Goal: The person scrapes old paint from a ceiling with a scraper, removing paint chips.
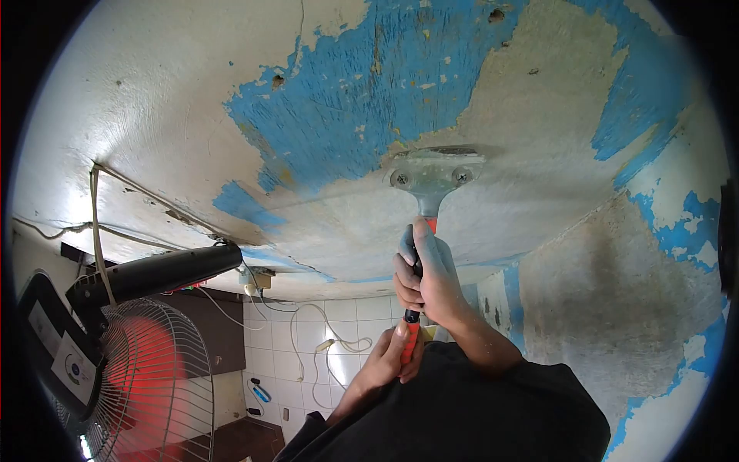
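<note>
A long-handled scraper [428,185] with a wide metal head, two screws and an orange-and-black handle points up at the overhead surface [531,108]. Its blade edge appears to touch this surface along the lower border of a worn blue paint patch [339,100]. High on the handle, my right hand [433,273] is closed around the grip, its thumb lying along the shaft. My left hand [391,356] grips the orange lower end of the same handle. Pale dust coats the right fingers and thumb.
At the left stands a fan [158,377] with a wire cage and red blades. A black cylinder-shaped part [158,273] hangs near cables [96,223]. A white cord [319,346] loops across the tiled wall [281,339]. To the right, another wall [608,300] has peeling blue paint.
</note>
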Demonstrator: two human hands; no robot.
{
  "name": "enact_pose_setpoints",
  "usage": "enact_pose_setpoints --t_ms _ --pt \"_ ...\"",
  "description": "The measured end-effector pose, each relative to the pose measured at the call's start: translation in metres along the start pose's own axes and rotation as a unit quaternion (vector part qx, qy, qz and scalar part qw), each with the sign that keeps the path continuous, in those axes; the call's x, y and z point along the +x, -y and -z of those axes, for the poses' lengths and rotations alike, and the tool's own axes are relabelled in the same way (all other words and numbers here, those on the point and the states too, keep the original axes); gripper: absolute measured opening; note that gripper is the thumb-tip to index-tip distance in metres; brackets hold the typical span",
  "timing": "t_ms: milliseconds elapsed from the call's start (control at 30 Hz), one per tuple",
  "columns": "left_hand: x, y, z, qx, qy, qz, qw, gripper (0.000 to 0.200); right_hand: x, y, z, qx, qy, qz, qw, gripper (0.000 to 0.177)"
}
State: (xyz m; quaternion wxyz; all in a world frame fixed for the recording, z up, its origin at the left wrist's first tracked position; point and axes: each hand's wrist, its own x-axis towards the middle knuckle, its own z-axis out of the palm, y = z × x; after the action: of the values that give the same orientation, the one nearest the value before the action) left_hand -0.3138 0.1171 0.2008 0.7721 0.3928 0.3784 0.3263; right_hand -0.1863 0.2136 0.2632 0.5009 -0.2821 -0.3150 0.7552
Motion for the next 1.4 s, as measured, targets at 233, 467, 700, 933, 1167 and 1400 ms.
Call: enact_pose_setpoints --t_ms 233,467,700,933,1167,1400 --pt "0.005 0.000 -0.002 -0.008 0.008 -0.023 1.000 0.064 0.001 0.005 0.000 0.000 -0.001 0.005 1.000 0.050" --pt "0.006 -0.005 0.007 -0.021 0.045 -0.029 0.998 0.063 0.002 0.007 -0.011 -0.002 -0.011 0.026 1.000 0.049" --pt "0.001 -0.005 0.008 -0.010 0.029 -0.023 0.999 0.063 0.002 0.010 -0.013 -0.025 -0.016 0.031 0.999 0.049" --pt "-0.002 -0.005 0.012 0.009 0.012 -0.017 1.000 0.065 0.002 -0.003 -0.007 -0.006 -0.003 0.013 1.000 0.049" --pt "-0.002 -0.014 0.006 0.032 0.003 -0.007 0.999 0.063 0.002 0.012 -0.013 0.008 0.004 0.025 1.000 0.050" --pt "-0.006 -0.022 0.003 0.040 -0.002 0.003 0.999 0.063 0.002 0.007 -0.012 0.030 0.005 0.032 0.999 0.051"
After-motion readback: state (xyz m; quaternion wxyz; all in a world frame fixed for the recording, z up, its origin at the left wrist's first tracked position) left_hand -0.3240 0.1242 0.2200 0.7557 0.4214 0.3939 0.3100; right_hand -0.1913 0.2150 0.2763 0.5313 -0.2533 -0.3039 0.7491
